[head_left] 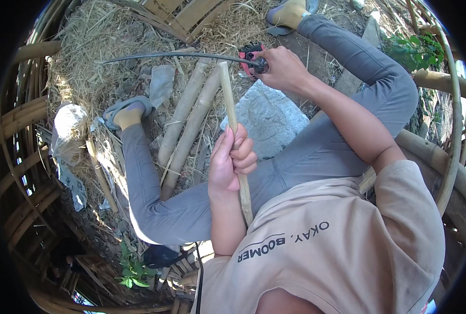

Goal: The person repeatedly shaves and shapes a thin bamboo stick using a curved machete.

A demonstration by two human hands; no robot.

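My left hand [233, 158] is wrapped round a pale split bamboo stick [228, 99], held upright before my lap with its lower end against my shirt. Further forward, my right hand [284, 69] grips the dark handle of a long machete [180, 54]. Its thin blade points left, seen nearly edge-on, and passes just beyond the stick's tip in this view. Below the right hand, a flat grey stone block [275, 118] lies between my legs. A red and black item [249, 52] lies on the ground beside that hand.
Two bamboo poles [193, 125] lie left of the stone, near my bent leg. Dry straw [86, 42] covers the ground at the far left, with plastic scraps [162, 86] about. Woven bamboo fencing [26, 172] curves around me. Green plants [416, 51] grow at the right.
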